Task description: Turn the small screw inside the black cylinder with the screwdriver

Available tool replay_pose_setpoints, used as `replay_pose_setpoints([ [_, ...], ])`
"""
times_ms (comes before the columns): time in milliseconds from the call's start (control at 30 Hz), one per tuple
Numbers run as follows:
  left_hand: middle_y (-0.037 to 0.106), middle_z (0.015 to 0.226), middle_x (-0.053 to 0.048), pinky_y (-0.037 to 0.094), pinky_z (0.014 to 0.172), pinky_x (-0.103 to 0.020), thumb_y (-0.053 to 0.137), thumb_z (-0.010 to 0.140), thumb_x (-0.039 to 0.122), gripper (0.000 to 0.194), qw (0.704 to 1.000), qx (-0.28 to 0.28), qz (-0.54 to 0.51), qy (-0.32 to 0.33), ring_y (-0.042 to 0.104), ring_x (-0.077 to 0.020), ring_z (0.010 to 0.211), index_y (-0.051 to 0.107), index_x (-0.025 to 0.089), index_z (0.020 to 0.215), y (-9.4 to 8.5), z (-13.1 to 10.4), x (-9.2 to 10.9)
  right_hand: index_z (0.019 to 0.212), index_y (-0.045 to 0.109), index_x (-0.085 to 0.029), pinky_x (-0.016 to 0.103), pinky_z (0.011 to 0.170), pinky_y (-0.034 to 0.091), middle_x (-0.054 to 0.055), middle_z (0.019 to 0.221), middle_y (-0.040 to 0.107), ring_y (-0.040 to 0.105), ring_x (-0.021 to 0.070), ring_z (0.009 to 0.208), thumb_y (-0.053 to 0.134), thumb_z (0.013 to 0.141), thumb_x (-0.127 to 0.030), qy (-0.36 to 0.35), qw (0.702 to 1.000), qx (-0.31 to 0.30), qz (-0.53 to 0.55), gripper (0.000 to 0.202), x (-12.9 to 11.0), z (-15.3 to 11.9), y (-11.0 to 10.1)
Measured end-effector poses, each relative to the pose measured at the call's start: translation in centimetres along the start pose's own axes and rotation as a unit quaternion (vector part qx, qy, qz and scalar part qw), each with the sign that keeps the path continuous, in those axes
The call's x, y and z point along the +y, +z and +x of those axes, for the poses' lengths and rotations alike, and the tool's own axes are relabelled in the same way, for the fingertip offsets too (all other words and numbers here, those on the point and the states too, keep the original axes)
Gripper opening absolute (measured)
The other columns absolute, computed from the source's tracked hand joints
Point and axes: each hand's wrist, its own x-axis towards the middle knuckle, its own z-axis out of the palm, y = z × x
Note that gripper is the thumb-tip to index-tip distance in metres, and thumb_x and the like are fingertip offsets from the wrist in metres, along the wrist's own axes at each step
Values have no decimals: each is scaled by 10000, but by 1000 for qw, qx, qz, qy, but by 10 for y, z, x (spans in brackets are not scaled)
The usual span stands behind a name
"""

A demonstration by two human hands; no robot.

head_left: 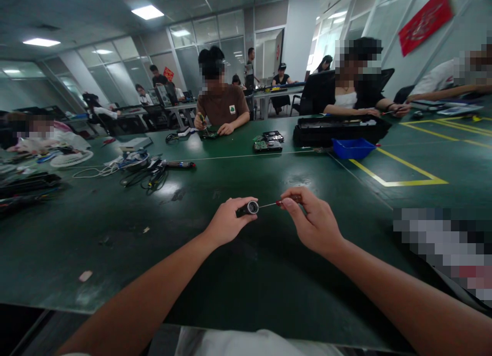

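Between the thumb and fingers of my left hand [226, 221] is a small black cylindrical part [251, 208] with a pale ring around its open round end. Most of its body is hidden by the fingers. My right hand [313, 220] is closed around the reddish handle of a screwdriver [277, 203]. Its thin metal shaft points left, with the tip close to the ringed end of the black part; whether the two touch I cannot tell. Both hands are held above the green tabletop [246, 284].
A cable bundle [148, 171] lies to the left. Circuit boards [269, 141], a long black housing [338, 127] and a blue bin [352, 148] stand farther back. Across the table a person in a brown shirt [225, 107] handles a board. A blurred object [442, 251] is at right.
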Motion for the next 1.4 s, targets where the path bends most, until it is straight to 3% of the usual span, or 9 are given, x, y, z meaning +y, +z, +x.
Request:
replay_pose_setpoints([
  [233,699,1206,-49,393,1074,-460,737,840,269,385,1000,-2,7,1,618,-261,1134,682,287,1220,0,0,1,1041,593,-201,282,627,489,30,846,721,696,169,730,492,1002,-298,-22,999,-28,0,145,-4,-1,0],
  [500,696,1209,-40,361,1104,-491,731,847,272,393,1000,-5,3,3,613,-254,1141,673,307,1234,0,0,-2,1064,595,-210,267,586,487,41,904,739,712,173,770,513,993,-287,-33,999,-22,0,133,-7,0,0],
  [900,694,1229,-22,303,1134,-507,744,839,275,396,1000,3,11,7,603,-250,1163,669,315,1225,0,0,-2,1039,586,-199,302,669,510,47,867,721,705,183,761,501,993,-292,-38,999,11,-21,133,-4,1,0],
  [1400,690,1235,-53,289,1143,-548,736,842,293,384,1000,-4,10,3,604,-270,1161,677,294,1222,-2,-1,2,1023,578,-214,303,645,495,44,863,716,689,185,742,487,994,-286,-44,999,-7,-25,119,-7,0,-1],
])
